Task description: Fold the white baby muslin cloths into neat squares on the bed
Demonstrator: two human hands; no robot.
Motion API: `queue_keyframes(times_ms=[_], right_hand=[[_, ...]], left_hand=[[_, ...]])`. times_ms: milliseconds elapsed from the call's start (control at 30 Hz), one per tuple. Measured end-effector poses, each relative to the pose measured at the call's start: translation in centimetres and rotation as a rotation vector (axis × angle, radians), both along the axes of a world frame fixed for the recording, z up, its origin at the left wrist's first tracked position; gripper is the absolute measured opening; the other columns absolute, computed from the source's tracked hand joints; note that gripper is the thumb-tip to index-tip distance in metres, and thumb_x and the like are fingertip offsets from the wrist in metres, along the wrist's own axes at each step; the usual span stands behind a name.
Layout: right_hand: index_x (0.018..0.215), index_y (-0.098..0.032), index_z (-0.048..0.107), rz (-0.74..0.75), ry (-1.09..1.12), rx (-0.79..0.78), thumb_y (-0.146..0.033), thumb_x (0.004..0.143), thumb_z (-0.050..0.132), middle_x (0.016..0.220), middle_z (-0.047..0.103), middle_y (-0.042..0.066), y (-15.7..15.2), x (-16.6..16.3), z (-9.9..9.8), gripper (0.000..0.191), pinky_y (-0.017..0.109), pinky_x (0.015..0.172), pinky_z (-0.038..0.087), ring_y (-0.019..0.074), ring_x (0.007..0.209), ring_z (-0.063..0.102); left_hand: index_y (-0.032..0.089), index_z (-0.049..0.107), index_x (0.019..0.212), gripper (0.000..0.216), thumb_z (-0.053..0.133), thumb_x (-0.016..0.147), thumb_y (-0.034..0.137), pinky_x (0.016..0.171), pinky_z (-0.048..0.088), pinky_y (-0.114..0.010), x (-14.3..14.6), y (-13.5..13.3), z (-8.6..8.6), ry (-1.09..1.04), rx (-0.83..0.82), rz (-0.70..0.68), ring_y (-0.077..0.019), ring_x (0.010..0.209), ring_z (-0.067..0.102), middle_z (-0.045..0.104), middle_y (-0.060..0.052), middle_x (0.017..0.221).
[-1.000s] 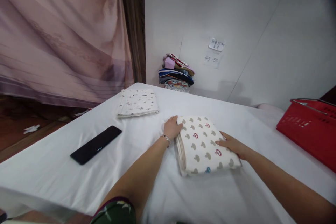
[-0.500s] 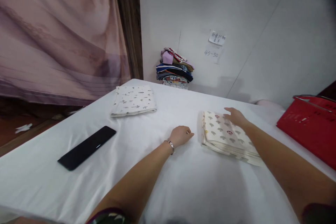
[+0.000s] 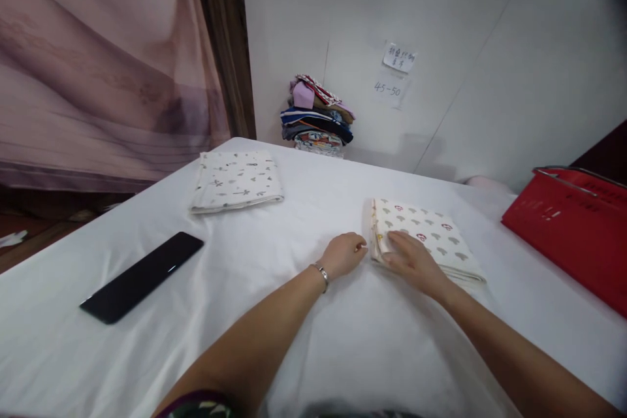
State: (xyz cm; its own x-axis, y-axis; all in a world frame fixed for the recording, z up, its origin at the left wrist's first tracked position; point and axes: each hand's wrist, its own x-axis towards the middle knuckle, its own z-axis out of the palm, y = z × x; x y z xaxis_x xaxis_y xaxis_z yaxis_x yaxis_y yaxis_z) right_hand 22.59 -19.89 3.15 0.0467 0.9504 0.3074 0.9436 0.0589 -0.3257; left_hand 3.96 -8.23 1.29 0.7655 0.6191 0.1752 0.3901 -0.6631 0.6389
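A folded cream cloth (image 3: 431,238) printed with grey and red shapes lies on the white table (image 3: 274,313), right of centre. My right hand (image 3: 414,262) rests flat on its near left corner, fingers stretched out. My left hand (image 3: 344,254), with a bracelet on the wrist, lies on the table just left of the cloth's edge, its fingers curled loosely with nothing seen in them. A second folded cloth (image 3: 236,179) with small dark prints lies further back on the left.
A long black flat object (image 3: 142,276) lies at the left on the table. A red basket (image 3: 575,228) stands at the right edge. A stack of colourful folded clothes (image 3: 316,116) sits against the back wall. A pink curtain (image 3: 98,59) hangs at the left.
The printed cloth was pushed away to the right and back. My right hand then slid from its far side to its near left corner. My left hand let go of the cloth's edge.
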Motion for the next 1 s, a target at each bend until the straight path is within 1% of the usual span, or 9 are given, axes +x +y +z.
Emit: queue_keyframes(times_ms=[133, 233, 333, 433, 567, 700, 833, 933, 1000], right_hand=[[0.119, -0.021, 0.054, -0.021, -0.039, 0.041, -0.038, 0.083, 0.05, 0.123, 0.055, 0.009, -1.0, -0.5, -1.0, 0.04, 0.044, 0.096, 0.039, 0.0253, 0.113, 0.049], [0.111, -0.021, 0.059, -0.059, 0.017, 0.074, -0.034, 0.086, 0.044, 0.116, 0.06, 0.008, -0.5, -0.3, -1.5, 0.032, 0.041, 0.093, 0.042, 0.0231, 0.107, 0.053], [0.106, -0.021, 0.061, -0.085, 0.093, 0.107, -0.034, 0.087, 0.042, 0.11, 0.062, 0.006, 0.0, -0.3, -1.7, 0.03, 0.038, 0.089, 0.044, 0.0216, 0.103, 0.056], [0.105, -0.02, 0.061, -0.093, 0.097, 0.143, -0.034, 0.087, 0.042, 0.11, 0.063, 0.007, -0.2, -0.6, -2.1, 0.03, 0.039, 0.09, 0.045, 0.0218, 0.103, 0.056], [0.115, -0.018, 0.057, -0.056, -0.042, 0.187, -0.036, 0.082, 0.049, 0.119, 0.057, 0.01, -0.8, -0.9, -2.9, 0.038, 0.042, 0.094, 0.041, 0.025, 0.111, 0.051], [0.12, -0.017, 0.053, -0.031, -0.138, 0.19, -0.036, 0.08, 0.051, 0.122, 0.055, 0.012, -0.9, -0.7, -3.7, 0.044, 0.044, 0.094, 0.039, 0.0268, 0.113, 0.048], [0.114, -0.02, 0.057, -0.09, 0.03, 0.213, -0.035, 0.083, 0.048, 0.115, 0.06, 0.01, -0.7, -0.7, -3.6, 0.036, 0.042, 0.092, 0.041, 0.0244, 0.107, 0.053], [0.11, -0.021, 0.059, -0.165, 0.238, 0.177, -0.038, 0.084, 0.048, 0.109, 0.063, 0.007, -0.8, -1.1, -2.9, 0.033, 0.038, 0.087, 0.045, 0.0228, 0.099, 0.056], [0.107, -0.021, 0.06, -0.211, 0.359, 0.166, -0.04, 0.083, 0.049, 0.103, 0.065, 0.006, -0.8, -1.5, -2.5, 0.033, 0.036, 0.082, 0.046, 0.0225, 0.093, 0.058]], left_hand=[[0.021, 0.065, 0.09, 0.022, 0.047, 0.083, 0.031, 0.071, 0.044, -0.025, 0.1, -0.3, 0.1, 0.003, 0.008, -0.027, -0.015, 0.078, 0.058, 0.064, -0.002, 0.09], [0.021, 0.065, 0.09, 0.022, 0.047, 0.083, 0.031, 0.071, 0.044, -0.025, 0.1, -0.4, 0.2, 0.016, 0.003, -0.016, -0.015, 0.079, 0.058, 0.063, -0.002, 0.091], [0.021, 0.066, 0.091, 0.023, 0.046, 0.083, 0.031, 0.073, 0.044, -0.026, 0.3, -0.7, 0.1, 0.016, 0.002, -0.004, -0.0156, 0.082, 0.057, 0.062, -0.002, 0.093], [0.022, 0.067, 0.092, 0.023, 0.049, 0.082, 0.032, 0.08, 0.043, -0.027, 0.6, -1.2, -0.2, 0.01, 0.017, -0.016, -0.0169, 0.089, 0.056, 0.061, -0.003, 0.096], [0.025, 0.067, 0.096, 0.022, 0.053, 0.08, 0.032, 0.088, 0.041, -0.03, 0.8, -1.8, -0.2, 0.029, 0.044, -0.043, -0.0181, 0.094, 0.054, 0.059, -0.003, 0.099], [0.029, 0.065, 0.1, 0.023, 0.052, 0.081, 0.028, 0.09, 0.04, -0.029, 0.9, -1.7, -0.4, 0.015, -0.024, -0.038, -0.0168, 0.096, 0.053, 0.058, -0.001, 0.099], [0.028, 0.065, 0.1, 0.026, 0.05, 0.08, 0.021, 0.092, 0.04, -0.025, 1.1, -1.4, -1.0, -0.051, -0.084, -0.084, -0.0146, 0.098, 0.053, 0.057, 0.0, 0.103], [0.027, 0.065, 0.1, 0.027, 0.049, 0.079, 0.019, 0.09, 0.041, -0.025, 1.3, -1.2, -1.2, -0.106, -0.074, -0.114, -0.0144, 0.096, 0.054, 0.057, -0.001, 0.102], [0.026, 0.065, 0.099, 0.026, 0.05, 0.079, 0.019, 0.088, 0.042, -0.027, 1.3, -1.1, -1.1, -0.108, -0.051, -0.091, -0.0156, 0.094, 0.054, 0.058, -0.002, 0.1]])
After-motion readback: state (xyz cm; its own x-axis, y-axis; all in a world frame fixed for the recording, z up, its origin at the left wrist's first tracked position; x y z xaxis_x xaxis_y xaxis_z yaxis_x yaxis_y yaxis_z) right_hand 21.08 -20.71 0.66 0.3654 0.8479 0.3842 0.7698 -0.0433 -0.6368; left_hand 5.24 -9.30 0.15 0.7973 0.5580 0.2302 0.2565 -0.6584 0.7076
